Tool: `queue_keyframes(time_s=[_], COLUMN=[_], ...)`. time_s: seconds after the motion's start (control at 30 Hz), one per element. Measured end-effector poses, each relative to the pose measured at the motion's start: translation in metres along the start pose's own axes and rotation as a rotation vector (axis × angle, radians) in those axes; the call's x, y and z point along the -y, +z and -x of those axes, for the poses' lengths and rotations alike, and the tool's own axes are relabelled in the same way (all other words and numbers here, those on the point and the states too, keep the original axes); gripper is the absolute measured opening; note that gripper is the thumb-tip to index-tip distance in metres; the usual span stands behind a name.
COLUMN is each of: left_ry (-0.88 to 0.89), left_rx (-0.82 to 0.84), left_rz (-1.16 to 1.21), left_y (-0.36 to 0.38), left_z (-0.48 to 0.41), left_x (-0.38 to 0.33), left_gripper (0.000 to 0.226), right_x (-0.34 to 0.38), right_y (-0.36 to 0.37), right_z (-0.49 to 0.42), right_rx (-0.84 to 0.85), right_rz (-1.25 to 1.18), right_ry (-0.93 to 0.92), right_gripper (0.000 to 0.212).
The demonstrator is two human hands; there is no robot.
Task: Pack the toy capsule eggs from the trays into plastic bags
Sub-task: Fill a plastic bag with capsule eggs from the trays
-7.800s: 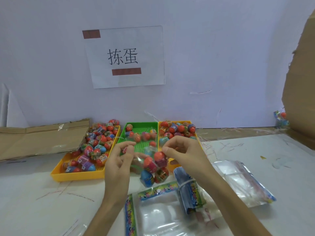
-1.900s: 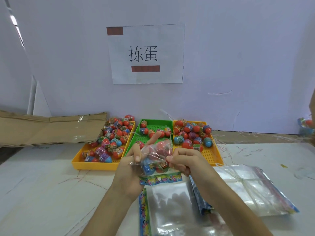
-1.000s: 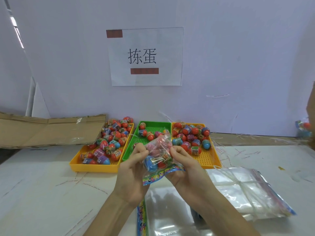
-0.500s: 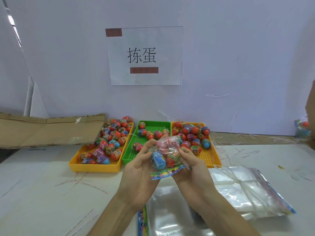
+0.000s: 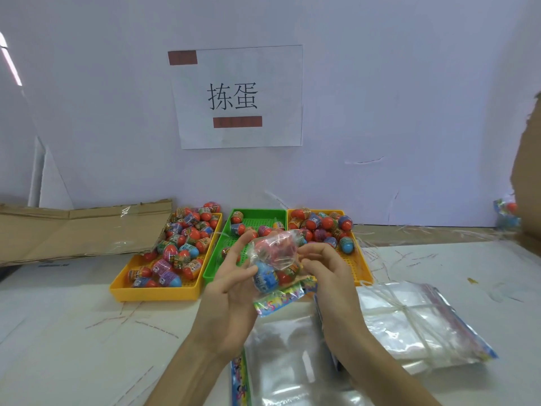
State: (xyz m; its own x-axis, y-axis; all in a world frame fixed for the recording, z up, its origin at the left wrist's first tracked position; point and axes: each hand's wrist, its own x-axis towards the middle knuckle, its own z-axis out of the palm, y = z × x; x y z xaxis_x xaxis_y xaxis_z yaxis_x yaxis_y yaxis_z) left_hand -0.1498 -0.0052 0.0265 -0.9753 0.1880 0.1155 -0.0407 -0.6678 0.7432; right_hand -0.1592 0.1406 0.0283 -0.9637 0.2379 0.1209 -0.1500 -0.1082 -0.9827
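Note:
A clear plastic bag (image 5: 276,259) with a colourful printed strip is filled with several toy capsule eggs and sits between my hands above the table. My right hand (image 5: 330,276) grips its right side with curled fingers and thumb. My left hand (image 5: 228,294) touches its left side with its thumb, fingers straight and spread. Behind them stand a yellow tray (image 5: 152,293) heaped with eggs, a green tray (image 5: 257,215) with several eggs, and a second yellow tray (image 5: 363,273) with several eggs.
A tied stack of empty bags (image 5: 409,320) lies at the right, and another empty bag (image 5: 287,361) lies under my forearms. Flattened cardboard (image 5: 73,230) rests at the back left, a cardboard box (image 5: 527,186) at the right edge with a filled bag (image 5: 506,215) beside it.
The filled bag has been turned and lifted slightly between my hands. My left fingers have straightened and spread away from the bag; my right hand keeps its grip.

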Motion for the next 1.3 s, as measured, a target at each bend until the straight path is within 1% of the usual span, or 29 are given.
queue_keyframes(time_s=[0.1,0.17,0.2,0.23,0.27,0.3,0.37,0.4,0.43,0.5,0.57,0.63,0.7,0.73,0.77,0.8,0.87,0.97,1.03,1.1,1.2,1.3], left_ry=[-0.02,-0.035,-0.038,-0.042,-0.046,-0.05,-0.042,-0.03,-0.015,0.032,0.102,0.176,0.228,0.248,0.256,0.26,0.261,0.286,0.311,0.348,0.377,0.366], left_rx=[-0.048,-0.037,-0.015,0.006,0.023,0.029,0.003,-0.019,-0.043,-0.088,-0.137,-0.179,-0.179,-0.174,-0.173,-0.167,-0.166,-0.159,-0.142,-0.135,-0.129,-0.13], left_rz=[-0.017,-0.012,-0.009,-0.011,-0.015,-0.023,-0.03,-0.031,-0.035,-0.098,-0.232,-0.417,-0.52,-0.55,-0.564,-0.564,-0.548,-0.582,-0.624,-0.672,-0.694,-0.666], left_y=[-0.003,-0.003,-0.002,-0.001,0.0,0.001,-0.001,-0.002,-0.002,-0.002,-0.004,-0.004,-0.005,-0.005,-0.005,-0.006,-0.006,-0.01,-0.011,-0.012,-0.01,-0.01], left_z=[0.0,0.0,0.001,0.001,0.001,0.002,0.001,0.0,-0.001,-0.004,-0.007,-0.008,-0.009,-0.009,-0.009,-0.009,-0.009,-0.01,-0.009,-0.008,-0.006,-0.007], left_x=[0.0,0.002,0.003,0.004,0.005,0.006,0.008,0.009,0.009,0.008,0.007,0.007,0.009,0.01,0.011,0.011,0.01,0.007,0.005,0.004,0.005,0.006], left_gripper=[0.062,0.056,0.048,0.04,0.037,0.039,0.046,0.046,0.039,0.027,0.022,0.02,0.014,0.017,0.021,0.019,0.008,0.015,0.009,0.011,0.02,0.022], right_x=[0.001,-0.002,-0.005,-0.008,-0.011,-0.013,-0.015,-0.015,-0.016,-0.012,-0.005,0.002,0.006,0.007,0.007,0.008,0.009,0.011,0.012,0.013,0.014,0.015], right_y=[-0.001,0.001,0.003,0.006,0.009,0.011,0.012,0.01,0.009,0.006,0.002,-0.004,-0.007,-0.008,-0.009,-0.009,-0.011,-0.015,-0.016,-0.017,-0.017,-0.019], right_z=[0.007,0.011,0.013,0.014,0.015,0.016,0.017,0.016,0.014,0.009,0.005,0.001,0.0,-0.001,-0.002,-0.003,-0.006,-0.01,-0.01,-0.011,-0.011,-0.011], right_rx=[-0.055,0.024,0.091,0.153,0.203,0.235,0.25,0.249,0.239,0.174,0.139,0.194,0.27,0.283,0.284,0.286,0.303,0.349,0.381,0.379,0.38,0.385], right_rz=[0.107,0.202,0.249,0.29,0.311,0.318,0.335,0.356,0.386,0.444,0.448,0.439,0.412,0.393,0.368,0.334,0.263,0.167,0.135,0.174,0.185,0.162], right_ry=[-0.284,-0.439,-0.452,-0.434,-0.406,-0.386,-0.384,-0.384,-0.381,-0.39,-0.438,-0.496,-0.478,-0.446,-0.408,-0.368,-0.301,-0.21,-0.15,-0.153,-0.187,-0.196], right_gripper=[0.027,0.041,0.049,0.056,0.061,0.064,0.065,0.065,0.065,0.061,0.051,0.034,0.019,0.017,0.016,0.016,0.015,0.008,0.005,0.002,0.01,0.015])
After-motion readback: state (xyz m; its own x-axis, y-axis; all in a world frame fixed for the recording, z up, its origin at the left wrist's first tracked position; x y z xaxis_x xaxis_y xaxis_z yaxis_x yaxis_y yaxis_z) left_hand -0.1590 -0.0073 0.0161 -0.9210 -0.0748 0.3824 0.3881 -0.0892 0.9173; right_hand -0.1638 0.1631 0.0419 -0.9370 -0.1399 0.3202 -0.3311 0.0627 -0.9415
